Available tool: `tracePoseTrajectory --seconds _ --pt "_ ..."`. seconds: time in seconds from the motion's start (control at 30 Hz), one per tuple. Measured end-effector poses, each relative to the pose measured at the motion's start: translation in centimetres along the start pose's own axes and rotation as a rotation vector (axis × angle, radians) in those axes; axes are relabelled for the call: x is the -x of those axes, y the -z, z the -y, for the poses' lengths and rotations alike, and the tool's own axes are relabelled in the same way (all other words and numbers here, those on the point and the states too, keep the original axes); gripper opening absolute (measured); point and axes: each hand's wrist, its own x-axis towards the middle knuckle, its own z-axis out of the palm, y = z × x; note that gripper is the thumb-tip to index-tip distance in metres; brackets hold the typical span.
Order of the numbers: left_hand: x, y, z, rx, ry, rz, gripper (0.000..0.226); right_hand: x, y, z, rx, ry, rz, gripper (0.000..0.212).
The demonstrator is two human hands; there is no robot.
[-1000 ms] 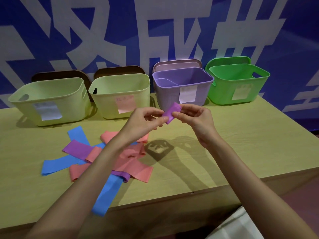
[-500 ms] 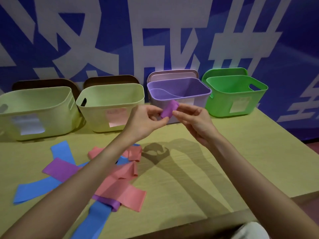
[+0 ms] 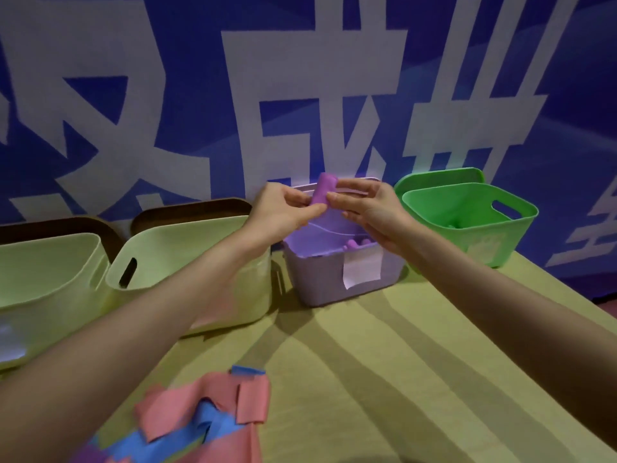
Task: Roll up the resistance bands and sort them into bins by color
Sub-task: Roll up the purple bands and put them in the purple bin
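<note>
A rolled purple band [image 3: 322, 192] is pinched between my left hand [image 3: 283, 212] and my right hand [image 3: 369, 208], held in the air above the purple bin [image 3: 320, 279]. Rolled purple pieces [image 3: 357, 244] lie inside that bin. A pile of loose pink bands [image 3: 213, 401] and blue bands [image 3: 187, 436] lies on the table at the bottom left, with a bit of purple band [image 3: 88, 456] at the frame's lower edge.
Two pale yellow-green bins [image 3: 187, 262] [image 3: 43, 289] stand left of the purple bin, a green bin [image 3: 467, 222] to its right. All stand along the back of a wooden table [image 3: 400, 379], against a blue banner wall. Labels are stuck on the bin fronts.
Both hands have carried the rolled purple band forward and up, from in front of the purple bin to above it. The view has moved closer to the bins.
</note>
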Motion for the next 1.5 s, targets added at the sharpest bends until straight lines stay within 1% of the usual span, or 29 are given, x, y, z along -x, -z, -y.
tracePoseTrajectory --seconds 0.07,0.1,0.17,0.27,0.33,0.4,0.47,0.53,0.63,0.77,0.97,1.07,1.13,1.2,1.37,1.5 --pt "-1.8 0.3 0.7 -0.042 0.013 0.081 0.032 -2.2 0.1 0.1 0.071 -0.027 0.007 0.024" --pt "-2.5 0.5 1.1 -0.098 0.011 0.134 0.035 -3.1 0.3 0.2 0.110 -0.040 0.013 0.022" --pt "-3.5 1.0 2.0 -0.290 -0.025 0.212 0.047 -4.9 0.7 0.0 0.201 -0.086 0.015 0.021" --pt "-4.3 1.7 3.8 -0.650 -0.129 0.250 0.057 -7.0 1.3 -1.3 0.429 -0.193 -0.009 0.021" --pt "-4.6 1.8 5.2 -0.841 -0.156 0.301 0.053 -8.4 1.6 -2.9 0.549 -0.289 -0.012 0.023" --pt "-4.9 1.5 6.3 -0.948 -0.167 0.309 0.043 -9.8 1.6 -4.7 0.679 -0.369 -0.004 0.025" --pt "-5.0 1.2 7.0 -0.961 -0.166 0.298 0.035 -10.8 1.3 -6.0 0.844 -0.424 0.017 0.020" --pt "-4.9 0.8 7.3 -0.938 -0.164 0.287 0.032 -11.4 0.9 -6.8 0.969 -0.468 0.036 0.016" --pt "-5.0 0.6 7.9 -0.943 -0.155 0.266 0.034 -11.5 0.6 -7.6 1.095 -0.529 0.045 0.025" --pt "-4.9 0.7 8.2 -0.948 -0.168 0.254 0.043 -11.6 0.1 -8.2 1.259 -0.572 0.076 0.027" --pt "-5.0 0.8 8.6 -0.913 -0.185 0.223 0.044 -11.6 -0.1 -9.2 1.250 -0.579 0.054 0.026" --pt "-5.1 0.9 8.8 -0.867 -0.196 0.199 0.046 -11.7 -0.1 -9.5 1.226 -0.580 0.045 0.035" --pt "-5.2 1.0 8.8 -0.839 -0.190 0.187 0.045 -11.7 0.0 -9.8 1.214 -0.573 0.045 0.035" --pt "-5.2 1.0 8.7 -0.835 -0.175 0.199 0.044 -11.8 0.1 -10.1 1.212 -0.553 0.041 0.032" --pt "-5.2 1.1 8.5 -0.842 -0.166 0.221 0.033 -11.9 0.2 -10.2 1.237 -0.510 0.051 0.036" --pt "-5.3 1.1 8.5 -0.836 -0.163 0.232 0.039 -11.9 0.3 -10.2 1.206 -0.522 0.076 0.033"
